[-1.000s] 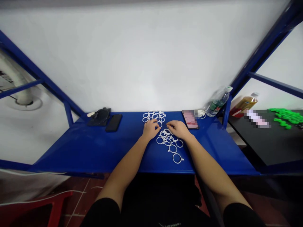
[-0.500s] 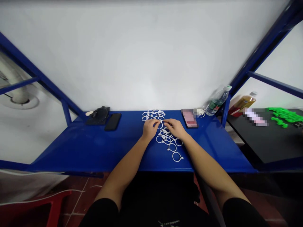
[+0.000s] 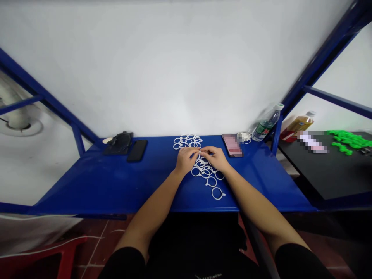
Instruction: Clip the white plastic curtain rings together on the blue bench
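Note:
Several white plastic rings lie on the blue table (image 3: 122, 182). One cluster (image 3: 187, 141) sits at the back. Another group (image 3: 210, 176) trails toward the front edge, ending in a single ring (image 3: 217, 193). My left hand (image 3: 186, 159) and my right hand (image 3: 215, 158) meet above the near group. Their fingertips pinch one small white ring (image 3: 200, 153) between them. Both hands are closed around it.
A black phone (image 3: 137, 150) and a dark pouch (image 3: 119, 142) lie at the back left. A pink phone (image 3: 232, 145), a coiled cable (image 3: 244, 136) and a water bottle (image 3: 267, 122) stand at the back right. A black side table (image 3: 328, 170) holds green parts (image 3: 350, 140).
Both hands have drawn slightly closer together and toward me, fingertips now meeting on one ring. The view has shifted a little.

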